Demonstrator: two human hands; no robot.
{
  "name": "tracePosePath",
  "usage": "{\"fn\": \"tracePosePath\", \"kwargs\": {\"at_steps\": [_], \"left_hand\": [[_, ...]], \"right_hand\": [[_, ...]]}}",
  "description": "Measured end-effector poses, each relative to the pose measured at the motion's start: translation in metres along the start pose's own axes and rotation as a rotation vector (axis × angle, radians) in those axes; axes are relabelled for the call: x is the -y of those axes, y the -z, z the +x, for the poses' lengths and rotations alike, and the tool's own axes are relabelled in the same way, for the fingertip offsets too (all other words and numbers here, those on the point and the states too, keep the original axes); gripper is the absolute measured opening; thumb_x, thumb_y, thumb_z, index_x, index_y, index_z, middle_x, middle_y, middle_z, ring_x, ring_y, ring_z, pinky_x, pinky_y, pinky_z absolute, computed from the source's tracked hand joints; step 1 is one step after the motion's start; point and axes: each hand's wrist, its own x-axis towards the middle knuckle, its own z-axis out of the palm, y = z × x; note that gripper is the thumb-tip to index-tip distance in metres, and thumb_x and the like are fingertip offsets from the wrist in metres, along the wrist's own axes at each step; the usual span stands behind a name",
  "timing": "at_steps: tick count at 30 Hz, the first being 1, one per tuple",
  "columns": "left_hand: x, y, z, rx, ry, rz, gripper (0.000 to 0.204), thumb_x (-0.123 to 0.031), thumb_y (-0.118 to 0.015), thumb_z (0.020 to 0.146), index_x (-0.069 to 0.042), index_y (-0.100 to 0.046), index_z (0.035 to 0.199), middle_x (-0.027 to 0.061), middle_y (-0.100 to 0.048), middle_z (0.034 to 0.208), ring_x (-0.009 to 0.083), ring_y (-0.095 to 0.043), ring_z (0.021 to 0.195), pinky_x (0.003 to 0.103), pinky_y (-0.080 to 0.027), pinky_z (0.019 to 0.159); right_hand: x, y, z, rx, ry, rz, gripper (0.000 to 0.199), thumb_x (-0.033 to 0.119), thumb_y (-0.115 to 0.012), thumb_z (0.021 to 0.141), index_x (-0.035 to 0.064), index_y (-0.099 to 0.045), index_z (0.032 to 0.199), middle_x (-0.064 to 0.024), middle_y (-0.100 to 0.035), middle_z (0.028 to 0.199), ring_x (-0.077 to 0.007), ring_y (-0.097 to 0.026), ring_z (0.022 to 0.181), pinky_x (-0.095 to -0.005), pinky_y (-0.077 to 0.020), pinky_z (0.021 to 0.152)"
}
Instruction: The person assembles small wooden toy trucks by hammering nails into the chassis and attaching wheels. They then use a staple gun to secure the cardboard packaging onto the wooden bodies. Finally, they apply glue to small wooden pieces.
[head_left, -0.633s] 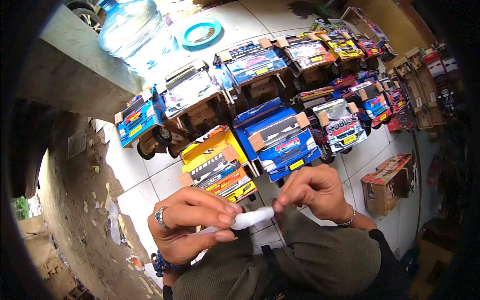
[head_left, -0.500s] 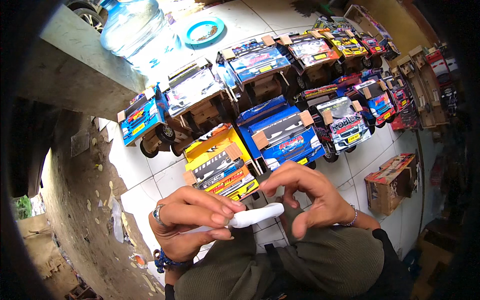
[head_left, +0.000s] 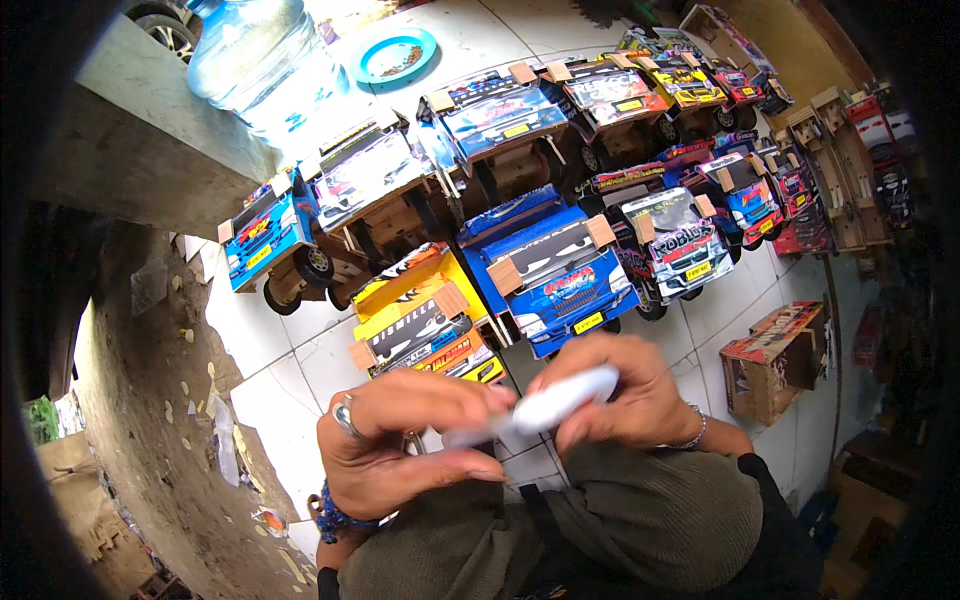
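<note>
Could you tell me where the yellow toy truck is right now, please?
In the head view, the yellow toy truck stands on the white tiled floor just ahead of the left hand, with the blue toy truck close on its right.

White plastic tube (head_left: 560, 402), slim, tilted, pinched btwn 2 hands above lap.

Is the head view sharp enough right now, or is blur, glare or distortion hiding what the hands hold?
Head view: white object between left hand and right hand is motion-blurred; toy trucks sharp; water jug glares in sunlight; rim dark, edges bent.
</note>
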Motion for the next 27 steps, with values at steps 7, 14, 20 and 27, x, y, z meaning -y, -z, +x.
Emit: {"fn": "tracePosePath", "kwargs": {"at_steps": [7,14,20,27], "left_hand": [[-0.006,0.038,-0.027,-0.183,-0.056,-0.018,0.044,-0.03,-0.077,0.094,0.004,-0.06,0.117,0.0225,-0.073,0.104,0.0348,-0.073,0.102,0.048,-0.058,0.092],[0.039,0.042,-0.065,0.689,0.688,-0.251,0.035,-0.027,-0.056,0.107,0.002,-0.07,0.122,0.0204,-0.07,0.126,0.0357,-0.063,0.125,0.045,-0.047,0.108],[0.111,0.041,-0.106,0.738,1.193,0.016,0.054,-0.049,-0.049,0.108,-0.003,-0.067,0.131,0.0153,-0.068,0.13,0.0262,-0.062,0.125,0.037,-0.045,0.109],[0.224,0.047,-0.14,0.456,1.385,0.293,0.052,-0.046,-0.057,0.106,0.0,-0.064,0.129,0.0143,-0.074,0.099,0.0197,-0.074,0.086,0.033,-0.062,0.071]], "right_hand": [[0.001,0.03,-0.026,-0.75,0.086,-0.137,0.038,0.011,-0.083,0.088,0.0009,-0.063,0.119,-0.0061,-0.069,0.104,-0.0085,-0.065,0.089,-0.021,-0.0526,0.075],[-0.01,0.045,-0.041,-0.818,0.139,-0.19,0.031,0.017,-0.073,0.096,-0.0009,-0.062,0.12,-0.007,-0.069,0.1,-0.0057,-0.059,0.072,-0.0209,-0.0482,0.059],[-0.017,0.033,-0.035,-0.772,0.222,-0.466,0.032,0.022,-0.074,0.095,-0.0021,-0.062,0.113,-0.0108,-0.072,0.094,-0.0136,-0.068,0.075,-0.0263,-0.0556,0.066],[-0.015,0.029,-0.019,-0.48,0.397,-0.928,0.04,0.022,-0.082,0.086,-0.0005,-0.06,0.11,-0.0135,-0.076,0.095,-0.0249,-0.076,0.077,-0.0337,-0.0611,0.068]]}}
